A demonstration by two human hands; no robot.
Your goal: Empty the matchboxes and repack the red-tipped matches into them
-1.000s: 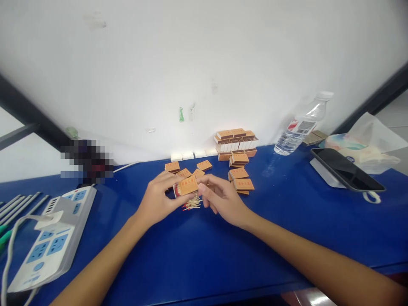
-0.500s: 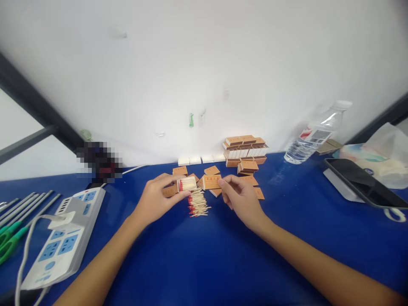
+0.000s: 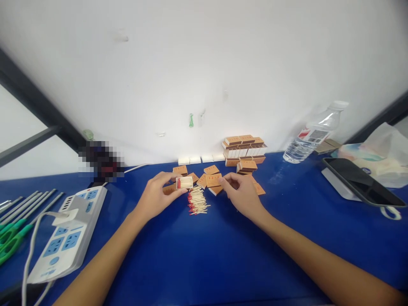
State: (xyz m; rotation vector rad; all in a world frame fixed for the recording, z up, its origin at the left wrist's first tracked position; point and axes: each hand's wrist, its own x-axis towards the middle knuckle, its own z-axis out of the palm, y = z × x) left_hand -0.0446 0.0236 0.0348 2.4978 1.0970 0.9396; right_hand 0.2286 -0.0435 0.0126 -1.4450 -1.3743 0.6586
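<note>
While gripping a small white cardboard tray (image 3: pixel 191 182) of red-tipped wooden matches (image 3: pixel 184 183) in the left hand (image 3: pixel 156 195), pinching an orange printed cardboard matchbox sleeve (image 3: pixel 213 180) at its right end with the right hand (image 3: pixel 242 194). Seeing a loose heap of pale matchsticks (image 3: pixel 198 201) on the glossy blue tabletop (image 3: pixel 197 250) between both hands, and stacked orange-and-white matchboxes (image 3: pixel 244 151) farther back.

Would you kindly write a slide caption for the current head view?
Left hand holding a tray of matches, right hand a matchbox cover, near loose matches.

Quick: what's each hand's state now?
Left hand: closed, holding a rectangular white cardboard tray of red-tipped matches.
Right hand: closed, pinching a rectangular orange cardboard matchbox sleeve.
</note>
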